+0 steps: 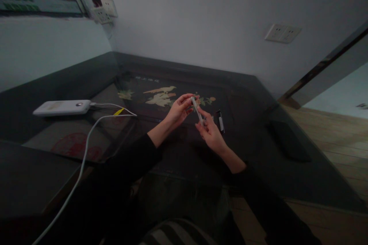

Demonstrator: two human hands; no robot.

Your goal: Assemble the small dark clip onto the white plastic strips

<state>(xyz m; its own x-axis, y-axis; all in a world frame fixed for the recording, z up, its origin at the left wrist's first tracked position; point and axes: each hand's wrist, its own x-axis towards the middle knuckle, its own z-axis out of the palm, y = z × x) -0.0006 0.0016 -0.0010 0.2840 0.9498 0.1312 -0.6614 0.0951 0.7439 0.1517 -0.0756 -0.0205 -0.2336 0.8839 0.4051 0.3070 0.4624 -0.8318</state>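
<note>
A thin, pale, flat object (197, 111), seen nearly edge-on, is held tilted above the dark table; its kind is not clear. My right hand (212, 132) is closed around its lower part, thumb on one side and fingers on the other. At its upper end, the fingertips of my left hand (178, 111) are closed on it, and a small dark spot shows there. Just beyond my right hand, a small black item with a whitish part (220, 121) lies on the table, partly hidden by the hand.
The dark table (253, 103) has a bird-and-flower picture (159, 95). At left lies a white power-bank-like box (63, 107) with a white cable (86, 145) trailing toward me. A dark flat object (289, 141) is at right. Wall sockets (283, 33) are behind.
</note>
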